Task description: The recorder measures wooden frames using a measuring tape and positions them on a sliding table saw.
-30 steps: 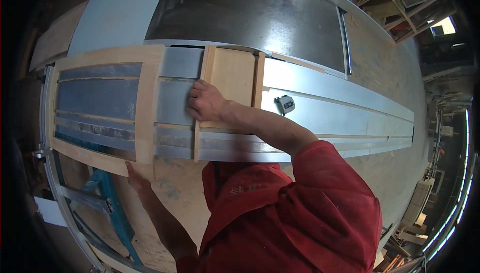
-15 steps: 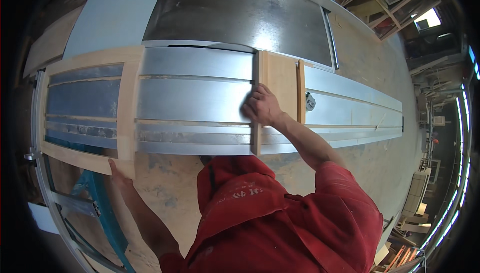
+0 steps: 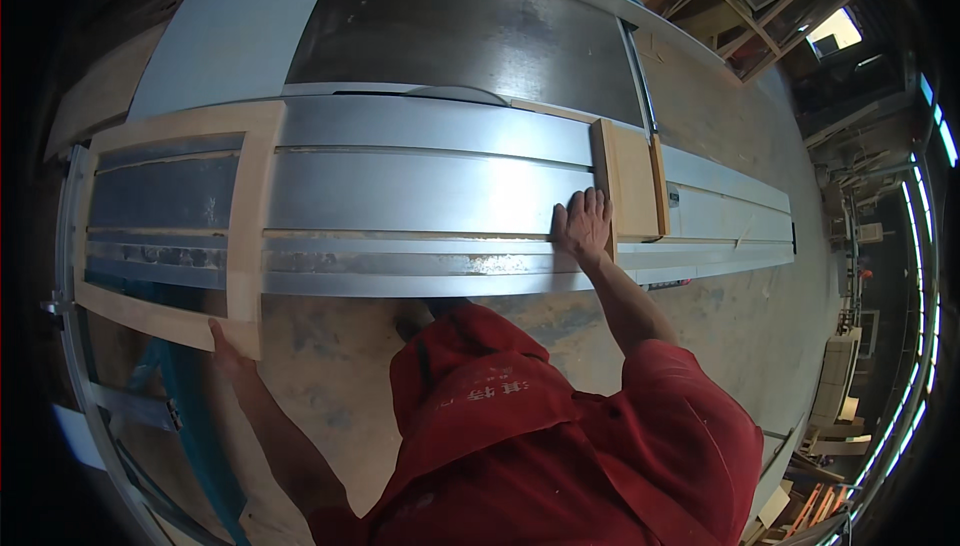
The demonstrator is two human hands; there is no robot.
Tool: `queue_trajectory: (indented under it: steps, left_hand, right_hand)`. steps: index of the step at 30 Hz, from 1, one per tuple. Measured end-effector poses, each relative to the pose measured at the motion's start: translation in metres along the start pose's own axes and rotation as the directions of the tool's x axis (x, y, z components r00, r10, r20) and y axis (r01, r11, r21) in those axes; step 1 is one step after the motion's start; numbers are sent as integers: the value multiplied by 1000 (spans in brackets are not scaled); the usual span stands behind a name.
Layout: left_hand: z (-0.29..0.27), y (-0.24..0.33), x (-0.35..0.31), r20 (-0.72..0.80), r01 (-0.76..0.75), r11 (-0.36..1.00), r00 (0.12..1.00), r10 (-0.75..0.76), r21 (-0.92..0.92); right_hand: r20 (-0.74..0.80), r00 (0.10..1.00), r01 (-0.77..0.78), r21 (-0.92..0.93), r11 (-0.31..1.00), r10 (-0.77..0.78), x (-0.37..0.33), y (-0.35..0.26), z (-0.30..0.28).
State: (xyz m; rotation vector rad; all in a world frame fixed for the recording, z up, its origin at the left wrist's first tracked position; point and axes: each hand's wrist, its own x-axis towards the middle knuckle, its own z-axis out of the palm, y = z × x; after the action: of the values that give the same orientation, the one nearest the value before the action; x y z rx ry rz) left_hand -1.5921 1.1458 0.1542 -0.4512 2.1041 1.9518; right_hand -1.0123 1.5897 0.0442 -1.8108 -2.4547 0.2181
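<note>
A pale wooden frame (image 3: 252,186) lies on the left part of a long metal sliding table (image 3: 400,191). My left hand (image 3: 230,354) grips its near rail by the corner, thumb on top, the other fingers hidden below. On the right, my right hand (image 3: 585,224) rests with fingers stretched out against a wooden crosspiece (image 3: 604,161). That crosspiece stands at the left edge of a light wooden board (image 3: 634,181), which has a narrow wooden strip (image 3: 659,186) along its right side. Beyond the table, the curved edge of a saw blade (image 3: 460,94) shows in a slot.
A dark steel tabletop (image 3: 470,36) lies beyond the sliding table, with a pale panel (image 3: 235,26) to its left. Teal machine legs (image 3: 195,426) stand at lower left. Wooden frames (image 3: 765,16) lean at the far right. Boards and an orange rack (image 3: 825,506) fill the right side.
My right hand has moved right, along with the crosspiece, board and strip, and its curled fingers have straightened. More of the saw blade shows. My left hand keeps its hold on the frame.
</note>
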Motion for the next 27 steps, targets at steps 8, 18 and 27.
queue_trajectory:
  steps: [8, 18, 27]
  left_hand:
    - [-44, -84, -104, 11, -9, 992, 1000, 11, -124]
    - [-71, -126, -168, -77, -1, 997, 997, -5, -71]
    - [-97, -137, -186, -30, 23, 989, 999, -27, -145]
  right_hand:
    - [2, 1000, 4, 251, 968, -5, -21, -27, 0]
    - [-38, 999, 34, 269, 963, -25, -55, -43, 2]
    - [-24, 999, 48, 246, 968, -44, -72, -38, -3]
